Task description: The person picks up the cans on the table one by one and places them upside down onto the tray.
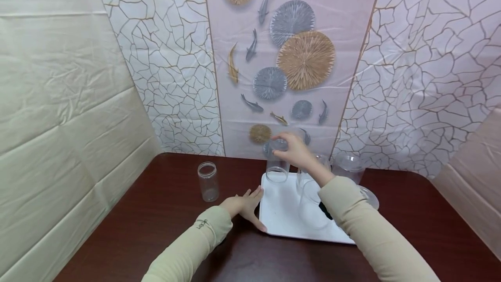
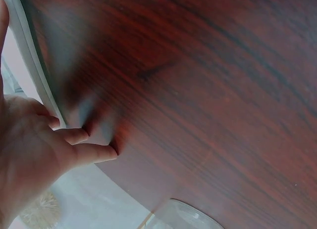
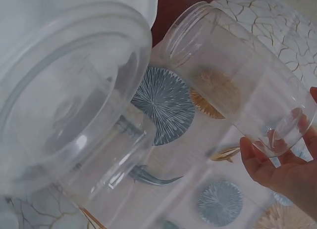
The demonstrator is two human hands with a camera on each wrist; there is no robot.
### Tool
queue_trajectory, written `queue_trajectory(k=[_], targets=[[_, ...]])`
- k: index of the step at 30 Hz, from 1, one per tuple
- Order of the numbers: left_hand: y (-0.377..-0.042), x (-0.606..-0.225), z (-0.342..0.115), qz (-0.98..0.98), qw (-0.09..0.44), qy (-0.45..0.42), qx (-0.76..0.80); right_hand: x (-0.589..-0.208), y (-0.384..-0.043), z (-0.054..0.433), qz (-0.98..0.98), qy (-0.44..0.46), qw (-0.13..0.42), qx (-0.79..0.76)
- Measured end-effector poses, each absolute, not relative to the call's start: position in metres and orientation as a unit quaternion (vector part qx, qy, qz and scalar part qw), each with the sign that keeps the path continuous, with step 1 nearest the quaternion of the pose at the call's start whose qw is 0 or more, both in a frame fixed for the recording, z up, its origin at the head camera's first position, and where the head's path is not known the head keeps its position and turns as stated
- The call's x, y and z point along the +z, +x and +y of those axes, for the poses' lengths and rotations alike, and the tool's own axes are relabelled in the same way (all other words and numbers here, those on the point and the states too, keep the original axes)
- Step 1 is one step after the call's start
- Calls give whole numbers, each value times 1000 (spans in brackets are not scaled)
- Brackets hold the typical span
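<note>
In the head view my right hand [image 1: 291,149] holds a clear jar [image 1: 277,175] by its base over the back left corner of a white tray [image 1: 274,212]. The jar is upside down; in the right wrist view its threaded mouth [image 3: 190,28] points away from the fingers. Whether its rim touches the tray, I cannot tell. My left hand [image 1: 248,207] has its fingers spread along the tray's left edge, touching it. Other clear containers [image 1: 313,212] stand on the tray, partly hidden by my right forearm.
Left of the tray, a clear jar [image 1: 208,184] stands upright on the dark wooden table [image 1: 164,212]. Another clear container [image 1: 348,166] and a clear round rim [image 1: 369,197] show at the tray's right side. A patterned cloth [image 1: 270,103] hangs behind the table.
</note>
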State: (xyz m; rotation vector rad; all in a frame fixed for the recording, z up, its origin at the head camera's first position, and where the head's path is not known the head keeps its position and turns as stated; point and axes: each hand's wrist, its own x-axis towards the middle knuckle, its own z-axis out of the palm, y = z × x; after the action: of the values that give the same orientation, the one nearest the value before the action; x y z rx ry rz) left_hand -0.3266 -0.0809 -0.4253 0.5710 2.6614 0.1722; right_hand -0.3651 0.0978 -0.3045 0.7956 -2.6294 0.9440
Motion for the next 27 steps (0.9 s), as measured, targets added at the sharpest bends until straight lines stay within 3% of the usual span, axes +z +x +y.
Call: queue_trajectory(k=[15, 27], targets=[[-330, -430, -81, 952, 214, 208, 68, -326, -381, 76, -933, 241, 114, 242], [-332, -433, -83, 952, 213, 212, 65, -344, -388, 75, -950, 189, 74, 237]])
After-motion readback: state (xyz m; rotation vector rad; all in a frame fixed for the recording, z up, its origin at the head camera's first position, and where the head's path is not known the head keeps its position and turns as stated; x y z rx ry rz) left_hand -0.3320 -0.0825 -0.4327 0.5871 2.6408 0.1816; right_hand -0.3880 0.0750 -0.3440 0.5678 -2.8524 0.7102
